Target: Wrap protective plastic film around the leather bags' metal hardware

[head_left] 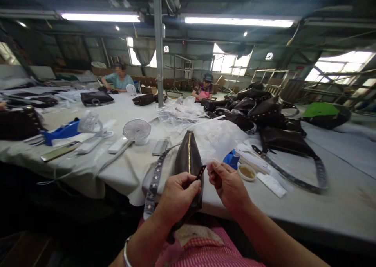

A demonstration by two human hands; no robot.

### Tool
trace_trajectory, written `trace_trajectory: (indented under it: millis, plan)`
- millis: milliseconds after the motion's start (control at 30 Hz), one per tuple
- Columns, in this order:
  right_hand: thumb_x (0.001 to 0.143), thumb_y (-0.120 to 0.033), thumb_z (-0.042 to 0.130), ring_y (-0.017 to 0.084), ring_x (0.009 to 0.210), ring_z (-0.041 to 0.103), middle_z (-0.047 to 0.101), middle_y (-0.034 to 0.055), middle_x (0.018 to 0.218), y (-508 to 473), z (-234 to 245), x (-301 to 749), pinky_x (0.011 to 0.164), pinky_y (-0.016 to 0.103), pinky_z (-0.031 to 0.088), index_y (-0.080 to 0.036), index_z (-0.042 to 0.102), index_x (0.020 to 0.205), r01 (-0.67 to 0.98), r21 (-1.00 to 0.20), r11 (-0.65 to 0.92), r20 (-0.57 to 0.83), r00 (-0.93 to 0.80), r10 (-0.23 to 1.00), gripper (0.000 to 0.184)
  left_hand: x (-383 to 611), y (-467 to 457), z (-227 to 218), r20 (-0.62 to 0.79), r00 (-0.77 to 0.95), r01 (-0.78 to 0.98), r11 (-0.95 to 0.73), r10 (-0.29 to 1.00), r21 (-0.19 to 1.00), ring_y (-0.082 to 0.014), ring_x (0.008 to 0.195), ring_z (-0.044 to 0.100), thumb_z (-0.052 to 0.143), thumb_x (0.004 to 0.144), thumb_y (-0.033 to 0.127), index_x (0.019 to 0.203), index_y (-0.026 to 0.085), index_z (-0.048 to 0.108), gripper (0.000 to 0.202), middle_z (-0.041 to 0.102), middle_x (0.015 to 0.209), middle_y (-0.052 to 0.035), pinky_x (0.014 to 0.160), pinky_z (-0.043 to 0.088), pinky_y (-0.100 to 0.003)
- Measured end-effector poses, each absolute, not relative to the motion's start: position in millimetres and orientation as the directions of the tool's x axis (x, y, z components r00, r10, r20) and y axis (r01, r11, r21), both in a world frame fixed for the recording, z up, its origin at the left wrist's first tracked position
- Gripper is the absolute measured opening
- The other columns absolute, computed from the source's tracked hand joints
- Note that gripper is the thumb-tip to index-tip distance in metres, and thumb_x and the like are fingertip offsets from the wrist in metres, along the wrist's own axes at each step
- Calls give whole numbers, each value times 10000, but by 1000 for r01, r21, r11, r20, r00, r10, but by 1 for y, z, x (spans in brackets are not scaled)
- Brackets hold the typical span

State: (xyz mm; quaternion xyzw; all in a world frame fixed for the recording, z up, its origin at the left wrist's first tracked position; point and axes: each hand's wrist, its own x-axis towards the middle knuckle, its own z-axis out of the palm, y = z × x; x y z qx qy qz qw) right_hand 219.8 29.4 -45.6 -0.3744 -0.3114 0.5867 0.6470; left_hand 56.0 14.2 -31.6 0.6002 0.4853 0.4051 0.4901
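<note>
Brown bag [181,159]'s sitting left of the dish [255,176], probably soft and light — left hand [179,194]'s pinching the stiffer-looking studded tab [201,172], best hold imo — right hand [230,184]'s pinching too, can't tell on what.

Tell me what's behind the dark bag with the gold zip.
Behind the dark bag, crumpled translucent plastic lies on the table, with a pile of dark bags farther back to the right. What the plastic covers, or the bag itself blocks, cannot be seen.
</note>
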Motion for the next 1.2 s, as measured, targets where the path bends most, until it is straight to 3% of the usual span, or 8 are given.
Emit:
trace_trajectory:
  millis: [267,433,567,700,867,1033,1200]
  plan:
    - [831,-398,768,92,587,438,591,-2,660,29,-60,218,537,234,325,-161,719,722,-326,-941,93,66,94,993,266,53,13,-32,35,210,192,-76,977,978,-117,568,572,638,850,264,742,161,725,172,684,635,3,535,420,-217]
    - [872,-405,722,109,598,421,537,-11,620,29,-76,224,568,263,317,-168,726,731,-225,-968,108,104,33,994,276,56,14,-41,250,198,334,-305,948,892,-151,718,658,592,890,222,839,201,758,175,745,785,-18,665,465,-248]
    - [878,-407,714,117,601,420,522,-12,611,29,-88,229,570,272,314,-174,727,730,-197,-975,99,100,5,995,276,60,16,-52,385,198,454,-432,901,779,-175,750,668,572,896,183,832,189,742,182,728,782,-40,705,463,-285]
    - [858,-404,738,111,592,412,518,-10,589,31,-94,227,562,262,317,-166,737,717,-243,-968,65,73,-24,997,277,60,17,-56,473,188,526,-495,861,692,-173,684,645,570,890,148,770,180,697,177,685,716,-34,650,443,-292]
    - [716,-452,848,86,554,397,519,-20,586,33,-90,220,515,220,310,-162,775,841,-470,-879,-84,-67,-53,996,324,62,16,-61,567,231,581,-580,791,571,-178,676,630,539,929,156,811,180,662,172,669,736,-34,649,456,-306]
    - [627,-443,900,78,547,363,490,-26,603,33,-87,215,487,202,307,-156,752,761,-540,-832,-126,-111,-60,992,350,65,15,-67,616,260,651,-606,744,457,-197,664,625,510,942,144,829,181,648,182,658,730,-41,619,469,-327]
    - [645,-463,881,72,545,355,506,-22,659,35,-80,214,478,200,299,-169,739,748,-563,-822,-87,-75,-44,996,343,63,14,-70,599,241,642,-588,764,492,-201,683,638,513,938,141,864,183,653,164,668,756,-43,634,486,-335]
